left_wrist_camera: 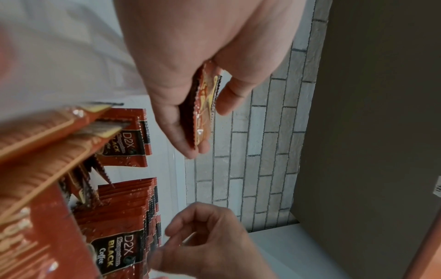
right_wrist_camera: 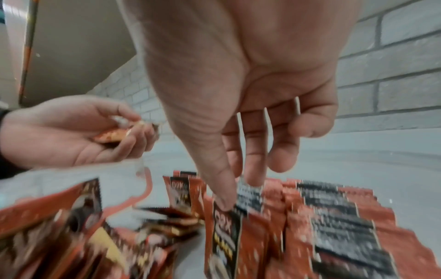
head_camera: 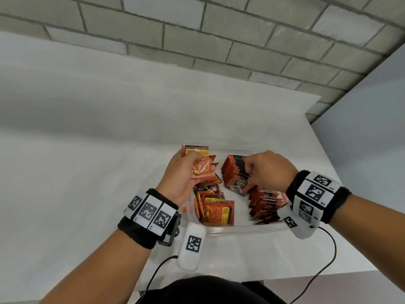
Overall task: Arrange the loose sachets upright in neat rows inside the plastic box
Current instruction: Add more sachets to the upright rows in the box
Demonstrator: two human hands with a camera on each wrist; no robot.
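A clear plastic box point(head_camera: 241, 230) sits on the white table. Inside, red and black sachets stand in an upright row point(head_camera: 232, 170) at the back, with a second row point(head_camera: 265, 202) at the right front. Loose sachets point(head_camera: 214, 207) lie jumbled in the box's left part. My left hand point(head_camera: 203, 170) is raised over the box's back left and grips a small stack of sachets point(left_wrist_camera: 203, 105) between thumb and fingers. My right hand point(head_camera: 249, 172) hovers on the back row. Its thumb point(right_wrist_camera: 224, 203) touches the front sachet's top, and its loosely bent fingers point(right_wrist_camera: 253, 169) hang over the sachets behind.
A grey brick wall point(head_camera: 219, 40) stands behind the table. The table's right edge point(head_camera: 328, 163) runs close to the box. A wide bare stretch of table point(head_camera: 87, 150) lies to the left. Cables point(head_camera: 328, 260) trail from both wrists toward my body.
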